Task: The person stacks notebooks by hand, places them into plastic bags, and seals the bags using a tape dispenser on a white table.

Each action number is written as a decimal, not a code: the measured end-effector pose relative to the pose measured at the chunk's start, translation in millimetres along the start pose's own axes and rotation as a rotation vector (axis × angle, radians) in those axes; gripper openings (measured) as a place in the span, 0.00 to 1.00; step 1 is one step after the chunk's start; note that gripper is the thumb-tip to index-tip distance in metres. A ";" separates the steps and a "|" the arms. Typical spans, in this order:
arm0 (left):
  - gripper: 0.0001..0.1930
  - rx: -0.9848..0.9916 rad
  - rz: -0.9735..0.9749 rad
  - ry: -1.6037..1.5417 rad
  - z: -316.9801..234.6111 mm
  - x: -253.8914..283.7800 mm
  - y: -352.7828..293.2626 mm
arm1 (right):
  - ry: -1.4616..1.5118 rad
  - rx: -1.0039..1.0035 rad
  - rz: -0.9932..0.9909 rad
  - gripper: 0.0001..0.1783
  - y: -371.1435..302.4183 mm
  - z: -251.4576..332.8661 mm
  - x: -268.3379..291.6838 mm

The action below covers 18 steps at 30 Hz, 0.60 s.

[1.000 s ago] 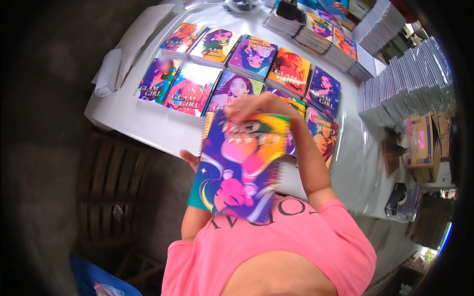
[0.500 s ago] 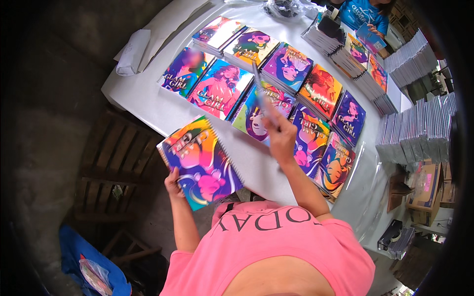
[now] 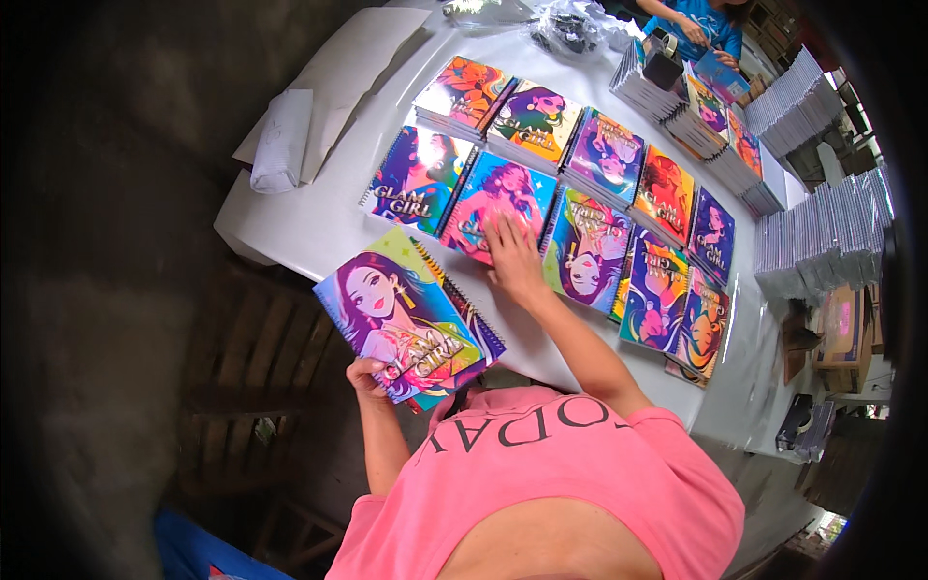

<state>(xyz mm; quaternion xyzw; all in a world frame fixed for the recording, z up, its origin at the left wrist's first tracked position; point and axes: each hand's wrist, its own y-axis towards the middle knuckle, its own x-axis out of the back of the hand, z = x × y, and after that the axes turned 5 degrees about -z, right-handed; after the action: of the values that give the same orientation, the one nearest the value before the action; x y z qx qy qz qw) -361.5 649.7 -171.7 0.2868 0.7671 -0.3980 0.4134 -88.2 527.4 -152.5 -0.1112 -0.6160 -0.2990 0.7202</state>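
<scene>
Left hand (image 3: pixel 365 379), lower centre-left of frame: closed on the lower-left corner of a small pile of spiral notebooks (image 3: pixel 401 314), thumb on top. Top cover shows a dark-haired figure on blue and lime green; coils and coloured edges of at least one more notebook show beneath. Pile is tilted, in front of the bench (image 3: pixel 333 232) edge.

Right hand (image 3: pixel 514 259), centre of frame: palm down, fingers extended and slightly parted over the lower part of a blue-and-pink notebook (image 3: pixel 503 184), not closed around it. That notebook lies second from left in the front row.

Bench: two slanting rows of illustrated notebooks, back row in stacks. White wrapped packet (image 3: pixel 281 140) at upper left; tall notebook stacks (image 3: pixel 822 237) at right. Co-worker in blue (image 3: pixel 691 24) at upper right.
</scene>
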 end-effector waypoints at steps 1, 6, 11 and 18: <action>0.38 0.008 0.047 0.018 -13.7 -2.3 4.3 | -0.045 0.058 -0.072 0.34 -9.8 -9.9 -10.1; 0.32 -0.025 0.015 0.029 -48.8 30.0 16.9 | 1.186 -0.420 -0.244 0.16 -29.1 -10.2 61.0; 0.35 0.194 0.203 -0.258 -23.0 -41.1 50.6 | 1.510 0.732 0.240 0.15 89.0 14.1 98.6; 0.37 0.086 0.179 -0.132 -43.8 1.9 56.2 | 1.083 0.318 0.149 0.20 185.9 77.9 23.9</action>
<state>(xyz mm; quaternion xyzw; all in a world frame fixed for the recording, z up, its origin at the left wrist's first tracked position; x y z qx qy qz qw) -337.0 716.2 -179.4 0.3448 0.6917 -0.4102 0.4842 -45.1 709.6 -74.2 0.1248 -0.1869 -0.1653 0.9603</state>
